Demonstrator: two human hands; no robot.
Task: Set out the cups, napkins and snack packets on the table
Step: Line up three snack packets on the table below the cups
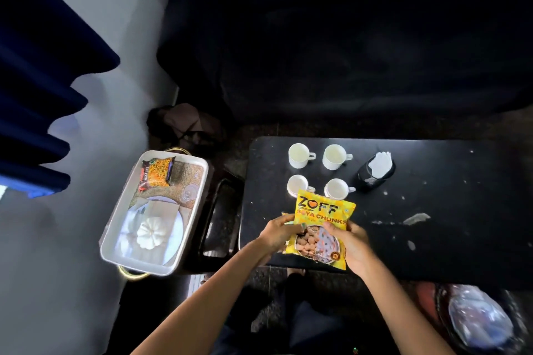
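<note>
A yellow soya chunks packet (323,216) is held over the near left part of the black table (432,225). My left hand (278,233) grips its left edge and my right hand (350,242) grips its lower right side. Behind the packet several white cups (300,155) stand in two rows. To their right a black holder with white napkins (376,171) stands on the table. Another snack packet (157,173), orange and dark, lies in a white tray (199,181) to the left of the table.
The tray also holds a white plate (176,232) with a folded napkin and a white pumpkin-shaped object (151,232), plus a clear glass. A dark sofa (346,37) stands behind the table. A bag (181,124) lies on the floor. Blue curtains hang at far left.
</note>
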